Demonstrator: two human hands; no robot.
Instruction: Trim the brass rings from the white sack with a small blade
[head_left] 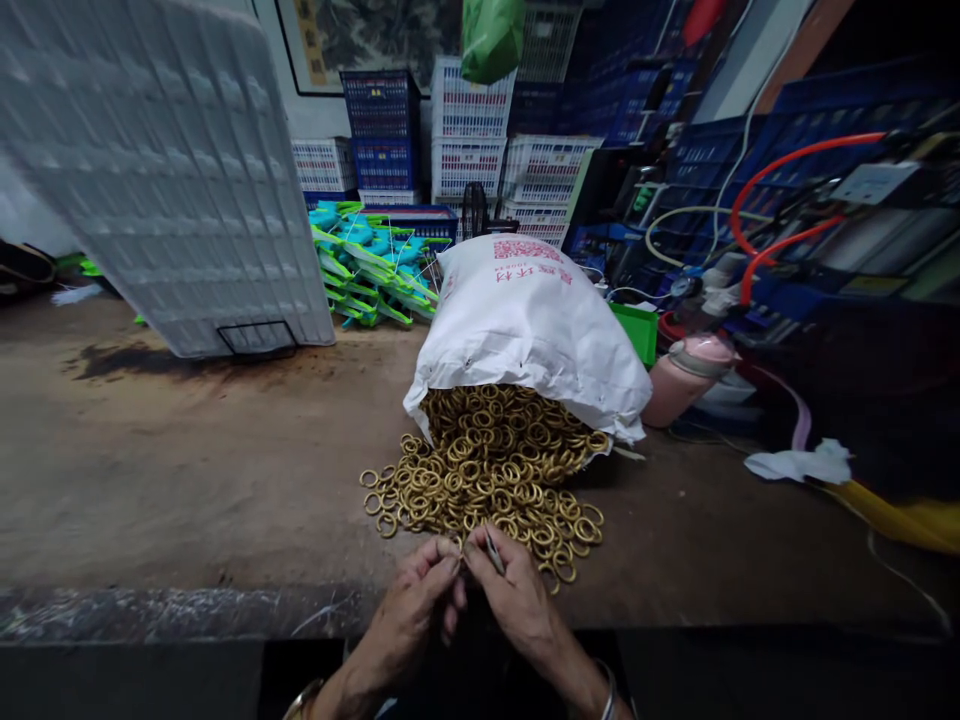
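Brass-coloured rings (487,480) are heaped at frame centre, just beyond the fingertips; the heap's near edge is partly covered by the hands. The left hand (427,585) and right hand (517,595) are brought together at lower centre. A small metal tool (493,552) is gripped in the right hand. Left thumb and fingers are pinched; whether a ring is held there cannot be told. The heap is backed by a white sack (525,315), mouth facing the hands, rings spilled onto the table (187,480). A grey-white panel (217,190) is stood at upper left; a pink bottle (686,380) is placed right of the sack.
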